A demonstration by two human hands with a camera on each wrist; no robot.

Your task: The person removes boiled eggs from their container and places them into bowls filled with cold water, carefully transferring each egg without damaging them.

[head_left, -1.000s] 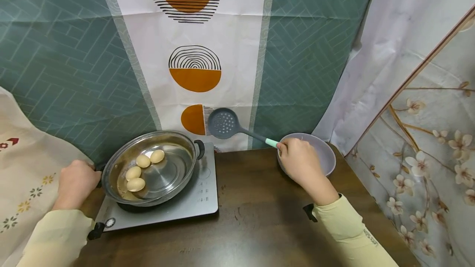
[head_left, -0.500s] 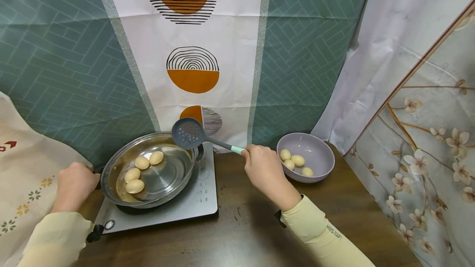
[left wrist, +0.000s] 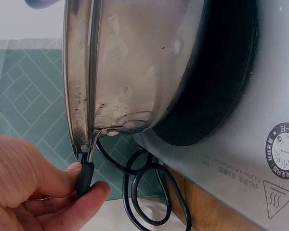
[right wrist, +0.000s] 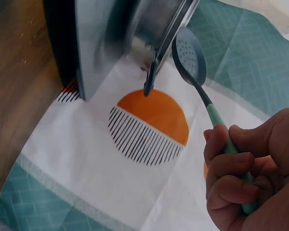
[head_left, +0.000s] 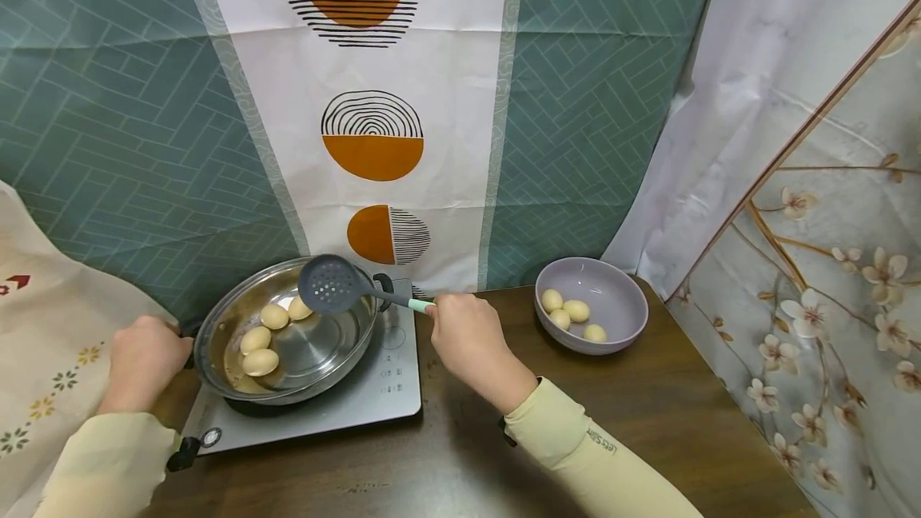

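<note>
A steel pan sits tilted on the induction cooktop, with several pale eggs gathered toward its left side. My left hand pinches the pan's black left handle between thumb and fingers. In my right hand is the mint-green grip of a grey slotted skimmer, fingers curled round it in the right wrist view. The skimmer's perforated head hangs over the pan's right part and carries nothing. To the right, a lilac bowl holds several more eggs.
A black cord loops beside the cooktop below the pan handle. The pan's right handle sticks out near the skimmer shaft. Behind the wooden table hangs a patterned cloth, and a floral panel borders the right.
My right hand has moved left from in front of the lilac bowl, bringing the skimmer head down over the pan. The bowl's eggs came into sight. My left hand stays on the handle.
</note>
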